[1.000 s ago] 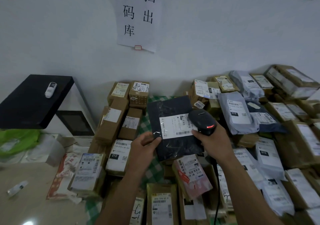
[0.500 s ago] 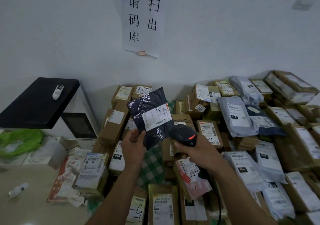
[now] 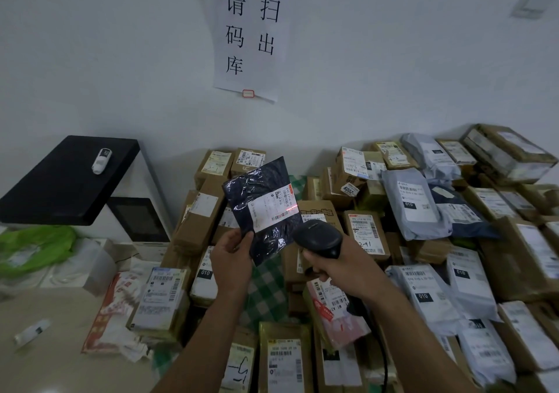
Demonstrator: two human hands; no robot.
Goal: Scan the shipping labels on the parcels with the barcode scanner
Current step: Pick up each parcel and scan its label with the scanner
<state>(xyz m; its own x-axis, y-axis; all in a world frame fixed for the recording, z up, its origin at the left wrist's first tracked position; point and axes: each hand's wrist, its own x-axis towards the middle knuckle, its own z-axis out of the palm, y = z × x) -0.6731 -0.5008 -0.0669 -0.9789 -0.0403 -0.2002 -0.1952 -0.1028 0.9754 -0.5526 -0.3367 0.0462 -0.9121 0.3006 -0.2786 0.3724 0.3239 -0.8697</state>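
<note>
Two bare hands are working above a heap of parcels. At far left, a small white device (image 3: 102, 160) is lying on the black lid of a white machine (image 3: 60, 181), and a green bag (image 3: 33, 247) is slumping below it, next to the beige worktop (image 3: 54, 317). Further right, the left hand (image 3: 231, 259) is pinching the lower corner of a dark plastic parcel (image 3: 257, 188), thumb on the front, holding it raised and tilted over brown boxes (image 3: 199, 220) and a green checked cloth (image 3: 266, 286). A paper sign (image 3: 251, 29) is hanging on the wall above. The parcel's white shipping label (image 3: 270, 212) is facing the camera, and a red scan line (image 3: 291, 209) is glowing at its right edge. Just right and lower, the right hand (image 3: 338, 267) is wrapping its fingers around the handle of the black barcode scanner (image 3: 320, 238), whose head is pointing up toward the label without touching it. Farther right, grey mailers (image 3: 408, 202) and more cartons are lying piled against the wall.
</note>
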